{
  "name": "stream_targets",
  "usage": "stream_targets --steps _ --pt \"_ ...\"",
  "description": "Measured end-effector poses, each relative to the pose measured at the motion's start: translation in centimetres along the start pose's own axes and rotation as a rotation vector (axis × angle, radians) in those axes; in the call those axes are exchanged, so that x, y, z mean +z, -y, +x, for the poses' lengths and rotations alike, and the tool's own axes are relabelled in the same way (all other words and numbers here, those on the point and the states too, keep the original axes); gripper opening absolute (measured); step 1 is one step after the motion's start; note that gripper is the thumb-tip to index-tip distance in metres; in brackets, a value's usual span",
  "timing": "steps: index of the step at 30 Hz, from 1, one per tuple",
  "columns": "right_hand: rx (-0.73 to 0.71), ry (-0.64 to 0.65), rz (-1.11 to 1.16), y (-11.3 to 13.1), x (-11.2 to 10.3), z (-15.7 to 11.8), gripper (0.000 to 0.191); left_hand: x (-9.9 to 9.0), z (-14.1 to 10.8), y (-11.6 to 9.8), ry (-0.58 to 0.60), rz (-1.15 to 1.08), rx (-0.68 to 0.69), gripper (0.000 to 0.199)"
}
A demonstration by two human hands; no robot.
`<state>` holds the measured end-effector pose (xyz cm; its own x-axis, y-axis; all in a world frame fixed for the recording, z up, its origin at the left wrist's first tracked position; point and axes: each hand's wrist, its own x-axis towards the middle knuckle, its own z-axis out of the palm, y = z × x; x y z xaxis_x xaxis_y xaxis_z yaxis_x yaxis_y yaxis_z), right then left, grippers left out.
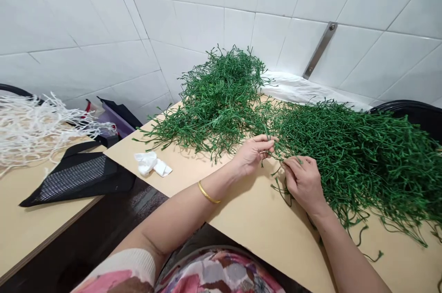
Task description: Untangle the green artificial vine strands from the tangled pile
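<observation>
White tissue sits left of the left hand, which pinches green cord between its fingertips; the right hand grips cord too, just beside the left hand. Right of the left hand spreads the broad green pile.

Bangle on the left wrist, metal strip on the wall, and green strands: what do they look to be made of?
Bangle: polished metal, perhaps gold or gold-toned, from its yellow shine.
Strip: bare grey metal, probably steel, dull sheen, with screw or bolt heads.
Strands: matte cord, likely synthetic, limp with knotted-looking ends.
</observation>
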<state>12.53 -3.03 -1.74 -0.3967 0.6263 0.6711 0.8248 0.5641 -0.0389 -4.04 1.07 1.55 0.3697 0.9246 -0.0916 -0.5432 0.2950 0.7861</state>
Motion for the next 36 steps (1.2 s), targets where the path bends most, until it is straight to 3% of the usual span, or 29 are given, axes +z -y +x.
stream_targets --steps 3,8,12,15,19,23,26,32,36 --pt "0.034 -0.042 0.005 -0.1 -0.4 0.2 0.009 -0.4 0.2 0.0 0.007 0.059 0.025 0.012" --pt "0.265 -0.219 0.168 -0.1 -1.3 0.6 0.019 -0.9 0.4 0.3 0.065 0.118 0.006 0.016" --pt "0.436 -0.236 0.372 0.3 -1.3 0.6 0.02 -0.9 0.3 0.4 0.073 0.211 0.0 0.021" --pt "0.488 -0.25 0.441 0.5 -1.2 0.6 0.023 -0.9 0.4 0.3 0.078 0.251 -0.019 0.027" --pt "0.398 -0.282 0.387 0.9 -1.4 0.8 0.023 -0.9 0.4 0.2 0.149 0.34 -0.017 0.029" --pt "0.293 -0.228 0.392 1.2 -1.7 1.1 0.026 -0.7 0.2 0.7 0.201 0.424 -0.013 0.027" --pt "0.295 -0.232 0.351 1.2 -1.7 1.1 0.026 -0.6 0.1 1.0 0.187 0.479 0.024 0.024" --pt "0.356 -0.408 0.135 1.0 -2.0 1.0 0.022 -0.1 -0.1 1.2 0.189 0.606 0.072 0.024" --pt "0.255 -0.367 0.075 1.2 -2.1 0.8 0.023 -0.1 -0.1 1.5 0.193 0.689 0.077 0.033"
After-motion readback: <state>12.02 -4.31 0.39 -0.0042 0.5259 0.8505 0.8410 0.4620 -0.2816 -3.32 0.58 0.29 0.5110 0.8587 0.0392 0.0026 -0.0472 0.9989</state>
